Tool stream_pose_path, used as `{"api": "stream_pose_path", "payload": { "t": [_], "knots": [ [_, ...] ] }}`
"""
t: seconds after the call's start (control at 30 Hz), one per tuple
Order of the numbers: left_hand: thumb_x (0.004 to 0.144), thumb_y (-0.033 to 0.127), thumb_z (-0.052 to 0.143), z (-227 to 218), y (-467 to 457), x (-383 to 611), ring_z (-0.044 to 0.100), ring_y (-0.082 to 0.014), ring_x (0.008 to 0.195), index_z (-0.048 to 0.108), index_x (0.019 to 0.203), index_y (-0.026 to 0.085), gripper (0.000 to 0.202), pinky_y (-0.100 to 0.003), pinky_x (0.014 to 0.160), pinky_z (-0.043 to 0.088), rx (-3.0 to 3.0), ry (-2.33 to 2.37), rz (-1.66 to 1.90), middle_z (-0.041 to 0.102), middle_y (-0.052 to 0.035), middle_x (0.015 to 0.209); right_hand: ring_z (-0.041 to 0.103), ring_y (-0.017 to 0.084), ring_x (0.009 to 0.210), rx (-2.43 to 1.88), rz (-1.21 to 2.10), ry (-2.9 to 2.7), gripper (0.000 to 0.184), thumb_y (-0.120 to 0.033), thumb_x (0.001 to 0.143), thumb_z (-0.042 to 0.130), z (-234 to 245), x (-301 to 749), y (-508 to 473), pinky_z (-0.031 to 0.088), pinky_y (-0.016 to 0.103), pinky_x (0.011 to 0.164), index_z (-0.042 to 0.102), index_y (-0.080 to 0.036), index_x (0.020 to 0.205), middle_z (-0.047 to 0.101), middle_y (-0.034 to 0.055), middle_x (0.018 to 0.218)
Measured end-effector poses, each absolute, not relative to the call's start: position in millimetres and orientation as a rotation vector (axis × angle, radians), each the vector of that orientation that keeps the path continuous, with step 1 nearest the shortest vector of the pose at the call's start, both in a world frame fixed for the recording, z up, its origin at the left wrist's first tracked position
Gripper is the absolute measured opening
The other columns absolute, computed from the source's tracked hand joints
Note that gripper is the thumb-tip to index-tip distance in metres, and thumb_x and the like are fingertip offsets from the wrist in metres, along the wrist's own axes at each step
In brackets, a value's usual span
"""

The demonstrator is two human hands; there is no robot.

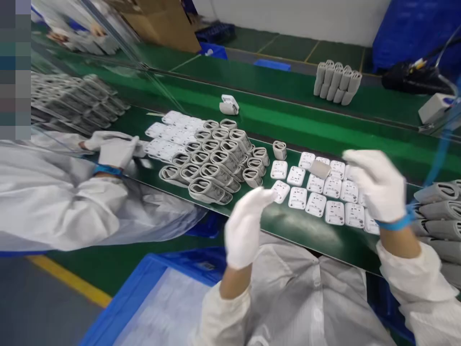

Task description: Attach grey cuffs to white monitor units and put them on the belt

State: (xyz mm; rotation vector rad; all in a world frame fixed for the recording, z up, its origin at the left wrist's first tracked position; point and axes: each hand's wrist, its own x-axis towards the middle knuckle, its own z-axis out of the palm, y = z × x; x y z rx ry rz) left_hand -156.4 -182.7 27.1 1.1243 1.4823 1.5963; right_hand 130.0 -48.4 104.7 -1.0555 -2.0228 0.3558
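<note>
My left hand (245, 228), in a white glove, has its fingers stretched out together. Their tips meet the edge of a white rounded-square monitor unit (280, 191), which lies slightly turned on the bench; no grip on it shows. My right hand (378, 185), gloved and a little blurred, hovers over the right end of the rows of similar units (334, 213), fingers apart, with nothing visible in it. Several of these units lie with marked faces up, partly hidden by that hand. A rolled grey cuff (320, 169) rests on top of the back rows.
Rolled grey cuffs (212, 166) stand massed left of the units; more are stacked at right (437, 211). A co-worker's gloved hands (117, 149) are at the left. Cuffs (336, 84) stand on the far ledge. A blue crate (144, 283) sits below.
</note>
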Motion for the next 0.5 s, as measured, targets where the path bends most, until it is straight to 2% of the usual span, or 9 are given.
{"api": "stream_pose_path", "payload": {
  "t": [0.07,0.13,0.27,0.33,0.4,0.47,0.5],
  "knots": [
    [0.105,0.044,0.059,12,-150,-152,0.063,-0.032,0.141,0.064,0.147,0.027,0.045,-0.053,0.124,0.051,1.328,1.535,1.511,0.068,-0.0099,0.149,0.067,0.032,0.129,-1.102,0.379,-2.073,0.037,-0.041,0.102,0.067,78,111,-16,0.052,0.057,0.117,0.075,-0.03,0.136,0.071,0.0095,0.136],
    [0.099,0.031,0.065,-5,-114,-148,0.056,-0.0323,0.15,0.066,0.146,0.023,0.048,-0.053,0.131,0.042,1.55,1.691,1.325,0.063,-0.0122,0.156,0.063,0.035,0.135,-1.214,0.421,-2.132,0.049,-0.041,0.096,0.069,43,97,10,0.048,0.057,0.122,0.073,-0.022,0.142,0.07,0.0144,0.141],
    [0.087,0.011,0.067,-11,-60,-143,0.043,-0.0385,0.159,0.067,0.146,0.015,0.06,-0.058,0.135,0.033,1.622,1.984,1.008,0.051,-0.0194,0.167,0.057,0.036,0.144,-1.401,0.511,-2.161,0.066,-0.042,0.091,0.068,-16,89,36,0.043,0.055,0.125,0.063,-0.018,0.153,0.063,0.0148,0.155],
    [0.089,0.013,0.067,11,-61,-140,0.045,-0.0375,0.158,0.071,0.141,0.016,0.053,-0.057,0.135,0.033,1.577,1.966,1.072,0.055,-0.018,0.164,0.057,0.036,0.143,-1.416,0.527,-2.154,0.069,-0.04,0.09,0.066,-31,92,40,0.043,0.055,0.125,0.061,-0.018,0.155,0.064,0.0137,0.153],
    [0.098,0.023,0.063,46,-84,-134,0.054,-0.0322,0.152,0.076,0.135,0.021,0.039,-0.052,0.134,0.037,1.574,1.72,1.274,0.065,-0.0119,0.156,0.059,0.035,0.14,-1.413,0.544,-2.139,0.068,-0.04,0.091,0.064,-38,96,41,0.043,0.055,0.123,0.06,-0.019,0.155,0.066,0.0132,0.151],
    [0.107,0.037,0.056,81,-120,-124,0.069,-0.0281,0.134,0.077,0.134,0.025,0.036,-0.047,0.123,0.051,1.533,1.274,1.389,0.075,-0.0079,0.142,0.059,0.035,0.139,-1.39,0.565,-2.144,0.067,-0.039,0.092,0.065,-37,98,41,0.043,0.053,0.123,0.06,-0.019,0.156,0.065,0.014,0.151],
    [0.107,0.041,0.058,95,-137,-119,0.071,-0.0296,0.13,0.079,0.131,0.024,0.036,-0.047,0.119,0.055,1.468,1.122,1.428,0.077,-0.0088,0.136,0.058,0.035,0.14,-1.375,0.581,-2.155,0.067,-0.039,0.093,0.066,-35,98,40,0.043,0.052,0.123,0.059,-0.018,0.157,0.064,0.0147,0.152]
  ]
}}
